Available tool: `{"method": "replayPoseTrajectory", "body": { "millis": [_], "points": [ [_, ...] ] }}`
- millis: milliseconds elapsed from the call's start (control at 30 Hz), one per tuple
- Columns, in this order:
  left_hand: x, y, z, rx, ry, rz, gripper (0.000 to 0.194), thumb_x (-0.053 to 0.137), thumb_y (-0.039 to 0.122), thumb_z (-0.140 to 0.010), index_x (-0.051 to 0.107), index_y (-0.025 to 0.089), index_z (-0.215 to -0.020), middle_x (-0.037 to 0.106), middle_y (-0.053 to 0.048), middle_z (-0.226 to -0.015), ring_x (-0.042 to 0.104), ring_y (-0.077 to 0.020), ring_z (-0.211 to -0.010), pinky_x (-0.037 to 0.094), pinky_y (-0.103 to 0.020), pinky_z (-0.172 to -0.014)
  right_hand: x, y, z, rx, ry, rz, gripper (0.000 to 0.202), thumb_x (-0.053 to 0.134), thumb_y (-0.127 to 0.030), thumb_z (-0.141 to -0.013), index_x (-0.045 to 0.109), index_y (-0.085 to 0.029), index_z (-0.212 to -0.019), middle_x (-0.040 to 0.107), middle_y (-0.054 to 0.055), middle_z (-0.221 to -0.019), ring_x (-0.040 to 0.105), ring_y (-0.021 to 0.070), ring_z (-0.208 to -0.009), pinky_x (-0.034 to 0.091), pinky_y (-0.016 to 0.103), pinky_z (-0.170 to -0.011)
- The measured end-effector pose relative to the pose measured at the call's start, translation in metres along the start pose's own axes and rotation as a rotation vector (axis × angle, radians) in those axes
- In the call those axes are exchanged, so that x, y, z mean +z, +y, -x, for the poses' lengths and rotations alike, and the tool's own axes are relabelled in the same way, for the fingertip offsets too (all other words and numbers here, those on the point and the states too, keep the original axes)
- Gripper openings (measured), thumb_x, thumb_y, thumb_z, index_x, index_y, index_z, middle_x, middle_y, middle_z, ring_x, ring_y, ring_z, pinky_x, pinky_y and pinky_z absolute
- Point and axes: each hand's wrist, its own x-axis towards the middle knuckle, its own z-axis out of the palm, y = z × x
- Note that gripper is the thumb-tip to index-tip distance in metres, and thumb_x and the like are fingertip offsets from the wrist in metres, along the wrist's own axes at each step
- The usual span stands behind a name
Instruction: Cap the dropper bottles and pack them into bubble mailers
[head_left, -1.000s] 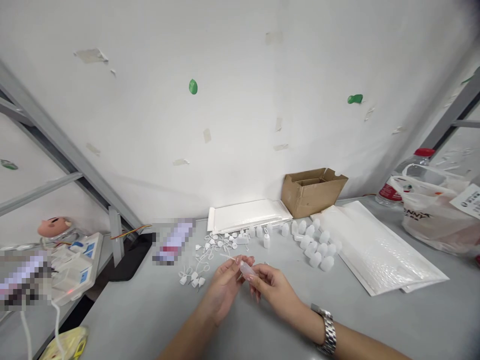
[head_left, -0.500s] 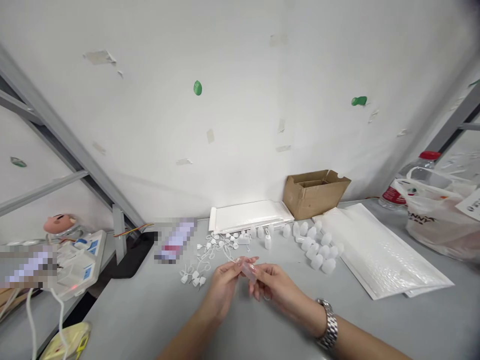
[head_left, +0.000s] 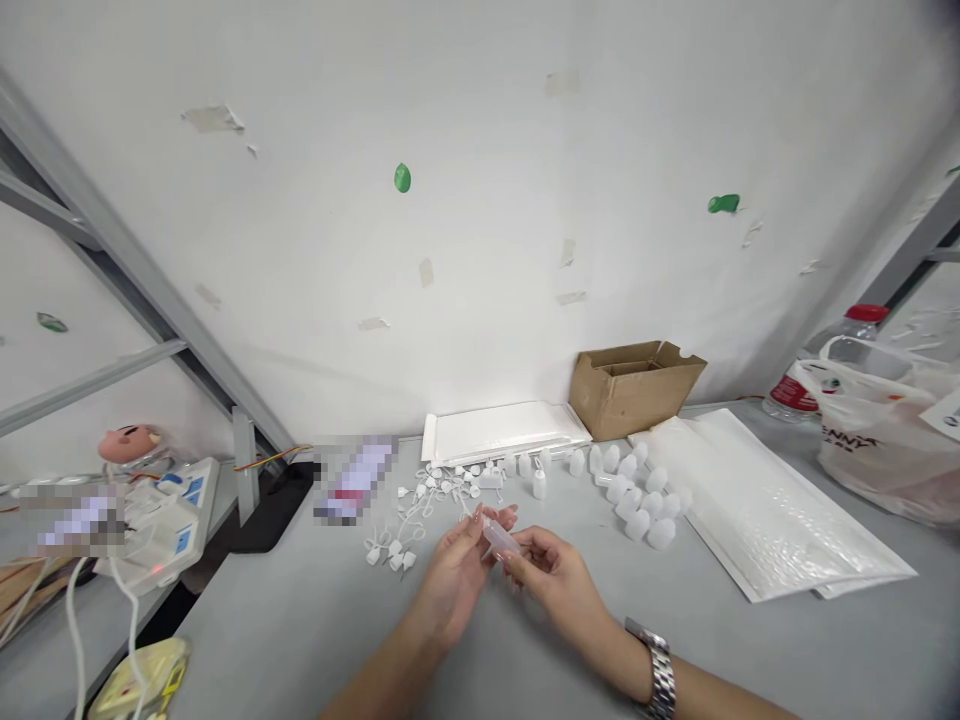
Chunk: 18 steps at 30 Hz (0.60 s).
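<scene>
While both hands are holding a small translucent bottle, white parts are lying across the grey table

Measured from the hands, the white caps [head_left: 396, 548] are spreading over the grey table [head_left: 285, 640] between nine and eleven o'clock, and the pale rounded pieces [head_left: 637, 522] are clustering at two. One small white bottle [head_left: 539, 486] is standing at one, with an open cardboard box [head_left: 630, 395] sitting beyond it. A flat white packet [head_left: 502, 437] is lying at twelve, padded mailers [head_left: 757, 505] at three. Towards two, a carrier bag [head_left: 870, 445] is resting near a red-capped bottle [head_left: 791, 395]. Behind, a taped white wall [head_left: 487, 120] is rising; a metal frame [head_left: 135, 270] is slanting at ten.

The left hand [head_left: 454, 580] is pinching one end of the translucent bottle [head_left: 501, 538] in its fingertips, and the right hand [head_left: 562, 580] is gripping the other. Compared with half a second ago, more of that bottle is showing between the fingers, and the view is swinging slightly left.
</scene>
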Motion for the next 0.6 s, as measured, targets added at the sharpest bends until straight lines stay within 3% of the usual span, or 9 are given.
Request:
{"method": "replayPoseTrajectory", "body": {
  "millis": [333, 533, 600],
  "points": [
    [0.004, 0.002, 0.006, -0.003, -0.114, -0.087, 0.017, 0.065, 0.033, -0.075, 0.065, 0.015, -0.074, 0.071, -0.013, -0.095, 0.062, -0.0269, -0.095, 0.043, -0.038, -0.081, -0.002, -0.005, -0.003, 0.083, -0.088, -0.171, 0.040, 0.068, -0.055, -0.063, 0.060, -0.016, -0.065, 0.056, -0.002, -0.053, 0.049, 0.0108, -0.046, 0.040, 0.025, -0.050],
    [0.001, 0.008, 0.002, 0.026, -0.059, -0.123, 0.030, 0.064, 0.042, -0.074, 0.070, 0.017, -0.088, 0.069, -0.011, -0.102, 0.054, -0.0273, -0.109, 0.039, -0.037, -0.090, -0.003, -0.008, -0.005, 0.096, -0.105, -0.145, 0.037, 0.068, -0.053, -0.065, 0.058, -0.017, -0.065, 0.056, -0.003, -0.052, 0.049, 0.0112, -0.047, 0.040, 0.025, -0.050],
    [-0.001, 0.010, 0.000, 0.076, -0.023, -0.148, 0.029, 0.065, 0.043, -0.073, 0.072, 0.017, -0.084, 0.069, -0.010, -0.102, 0.051, -0.0274, -0.114, 0.037, -0.036, -0.094, -0.002, -0.007, -0.003, 0.074, -0.083, -0.095, 0.034, 0.068, -0.049, -0.066, 0.059, -0.016, -0.068, 0.057, -0.002, -0.054, 0.051, 0.0120, -0.049, 0.041, 0.025, -0.051]
  ]
}}
